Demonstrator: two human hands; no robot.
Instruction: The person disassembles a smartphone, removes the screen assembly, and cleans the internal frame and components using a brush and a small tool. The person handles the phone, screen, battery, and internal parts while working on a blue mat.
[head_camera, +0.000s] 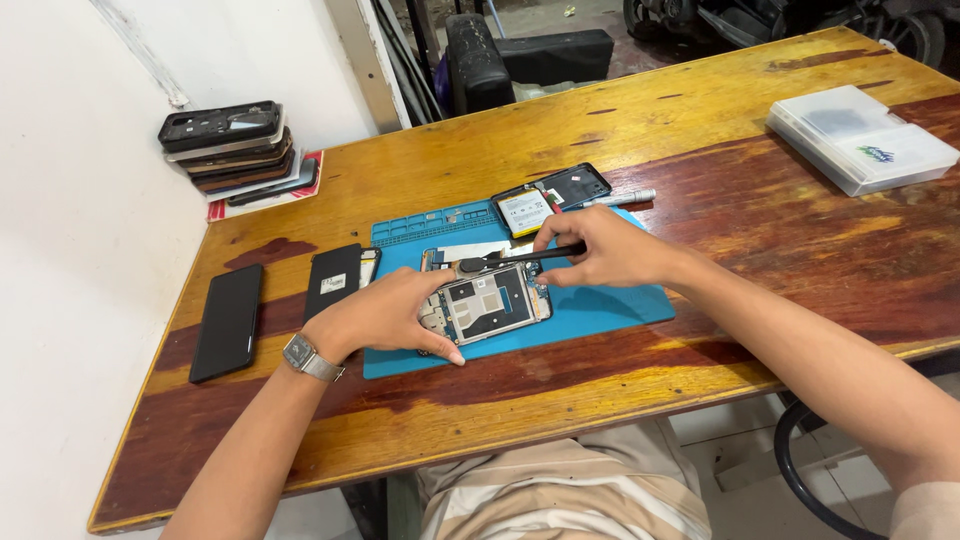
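Note:
An opened phone (487, 302) with its insides showing lies on a blue work mat (600, 305). My left hand (385, 315) rests on the phone's left side and holds it flat. My right hand (605, 247) grips a thin black tool (520, 257) that lies across the phone's top end, its round tip near the upper left corner. Just behind my right hand sit a yellow-labelled battery (525, 211), a black phone back cover (573, 186) and a silver pen-like tool (622, 198).
Two dark phones (228, 320) (334, 280) lie left of the mat. A stack of phones (235, 148) stands at the back left by the wall. A clear plastic box (858, 137) sits at the far right of the wooden table (700, 100).

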